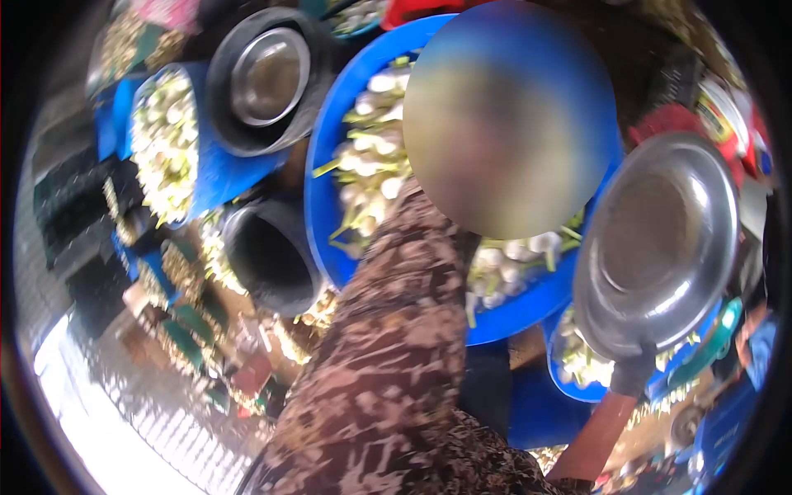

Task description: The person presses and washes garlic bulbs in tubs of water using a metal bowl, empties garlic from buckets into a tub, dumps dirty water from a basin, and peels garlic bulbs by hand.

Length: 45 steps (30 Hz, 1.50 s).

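My right hand (630,373), in what looks like a dark glove, grips the lower rim of a shiny metal basin (652,243). The basin is tipped up, and its inside shows nothing in it. My left arm, in a brown patterned sleeve (384,322), reaches over a large blue tub (323,219). A round blur covers my left hand, so its fingers and anything in them are hidden. In the tub lie many white bulbs with short green stems, which look like fresh garlic (367,177).
A smaller blue tub (565,388) with more bulbs sits below the basin. At left are a blue container (210,177) of bulbs, a dark bucket (272,260) and a metal bowl (271,78) inside a dark round tub (227,124). Red bags (672,124) lie at upper right.
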Available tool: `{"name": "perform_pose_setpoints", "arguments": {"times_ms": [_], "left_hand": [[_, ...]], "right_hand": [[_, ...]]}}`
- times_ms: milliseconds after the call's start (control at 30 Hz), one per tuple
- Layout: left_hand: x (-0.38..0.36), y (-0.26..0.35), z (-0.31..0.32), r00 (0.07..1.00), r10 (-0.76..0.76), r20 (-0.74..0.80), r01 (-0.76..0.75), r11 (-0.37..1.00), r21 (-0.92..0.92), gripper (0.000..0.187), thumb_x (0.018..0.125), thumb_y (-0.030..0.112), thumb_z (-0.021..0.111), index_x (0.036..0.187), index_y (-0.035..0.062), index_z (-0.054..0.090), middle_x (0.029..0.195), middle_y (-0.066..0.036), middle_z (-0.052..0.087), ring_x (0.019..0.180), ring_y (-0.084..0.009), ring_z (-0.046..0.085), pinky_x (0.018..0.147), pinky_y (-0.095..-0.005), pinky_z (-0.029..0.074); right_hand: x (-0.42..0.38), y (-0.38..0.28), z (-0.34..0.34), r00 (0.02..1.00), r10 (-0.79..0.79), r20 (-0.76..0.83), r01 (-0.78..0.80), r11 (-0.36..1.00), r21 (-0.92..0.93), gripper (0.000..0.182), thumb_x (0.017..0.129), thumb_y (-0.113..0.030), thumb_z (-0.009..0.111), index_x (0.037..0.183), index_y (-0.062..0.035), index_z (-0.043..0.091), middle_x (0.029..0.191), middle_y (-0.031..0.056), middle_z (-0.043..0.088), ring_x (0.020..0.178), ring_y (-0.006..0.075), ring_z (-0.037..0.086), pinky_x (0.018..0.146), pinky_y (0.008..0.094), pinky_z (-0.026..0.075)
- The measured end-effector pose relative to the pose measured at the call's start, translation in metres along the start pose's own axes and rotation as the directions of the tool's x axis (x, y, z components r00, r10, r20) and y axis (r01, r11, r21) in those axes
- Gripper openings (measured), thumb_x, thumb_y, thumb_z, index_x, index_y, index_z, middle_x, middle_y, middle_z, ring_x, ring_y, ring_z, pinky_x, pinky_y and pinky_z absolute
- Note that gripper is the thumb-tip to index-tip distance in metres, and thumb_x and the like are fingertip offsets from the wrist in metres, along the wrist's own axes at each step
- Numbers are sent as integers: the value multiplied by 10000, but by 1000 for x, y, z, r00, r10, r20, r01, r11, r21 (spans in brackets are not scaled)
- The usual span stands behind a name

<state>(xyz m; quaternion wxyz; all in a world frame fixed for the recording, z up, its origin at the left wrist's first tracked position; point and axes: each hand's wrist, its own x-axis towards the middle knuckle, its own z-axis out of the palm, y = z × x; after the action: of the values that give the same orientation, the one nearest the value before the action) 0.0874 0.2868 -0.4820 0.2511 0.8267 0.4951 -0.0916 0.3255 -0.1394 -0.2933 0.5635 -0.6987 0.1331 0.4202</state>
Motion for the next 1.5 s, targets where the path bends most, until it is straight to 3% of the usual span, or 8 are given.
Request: {"name": "perform_pose_setpoints", "arguments": {"times_ms": [500,567,667,700,733,1167,1333,1500], "left_hand": [[-237,-45,48,970,41,240,-53,998,46,584,918,488,417,1427,204,387,1517,-110,288,1424,-336,158,1123,-568,68],[-223,-53,132,971,-48,233,234,371,-899,521,913,439,465,1354,163,478,1438,-134,405,1360,-311,310,1126,-460,183],[-262,-53,-14,972,-79,221,232,189,-954,474,891,361,527,1296,115,519,1347,-153,486,1273,-302,417,1089,-397,281],[-255,-55,-1,996,0,87,41,876,-480,451,869,312,539,1258,84,536,1309,-151,511,1249,-332,432,1082,-440,292],[-271,-67,-33,994,54,99,-11,919,-394,635,801,322,595,1369,91,431,1393,-164,432,1266,-341,408,1095,-441,279],[-385,-121,3,867,72,493,117,933,-342,566,859,396,529,1333,87,504,1532,-121,238,1419,-319,188,1126,-518,175],[-390,-132,7,892,69,446,126,910,-394,556,845,379,566,1308,75,519,1496,-145,297,1386,-323,253,1105,-479,240],[-395,-141,27,934,46,354,216,717,-663,538,818,362,613,1272,83,537,1350,-191,474,1195,-328,511,1008,-398,405]], "right_hand": [[-6,19,173,959,71,273,-5,973,-232,475,803,-174,662,1211,19,513,1078,89,594,978,209,598,897,366,475],[-23,29,244,912,28,410,111,944,-312,461,895,-201,553,1265,57,462,1138,99,567,1058,211,552,961,340,417],[-64,46,375,868,80,489,111,931,-349,449,877,-182,577,1259,31,475,1144,120,585,1046,227,589,885,352,485],[-66,59,411,828,83,554,167,907,-386,430,882,-172,572,1253,27,484,1135,123,595,1015,233,611,859,353,502],[-71,71,449,814,117,569,185,876,-444,429,884,-172,575,1254,29,489,1134,135,600,1007,238,617,858,363,506],[-147,192,620,730,349,587,26,844,-535,312,852,-210,639,1064,11,585,912,122,658,723,236,665,558,352,584],[-184,242,580,541,323,777,638,444,-629,395,836,-289,658,1042,42,599,898,164,665,788,237,633,745,348,505],[-229,312,561,496,457,739,749,205,-630,441,799,-252,624,1126,34,548,1000,213,657,932,338,633,844,386,492]]}}
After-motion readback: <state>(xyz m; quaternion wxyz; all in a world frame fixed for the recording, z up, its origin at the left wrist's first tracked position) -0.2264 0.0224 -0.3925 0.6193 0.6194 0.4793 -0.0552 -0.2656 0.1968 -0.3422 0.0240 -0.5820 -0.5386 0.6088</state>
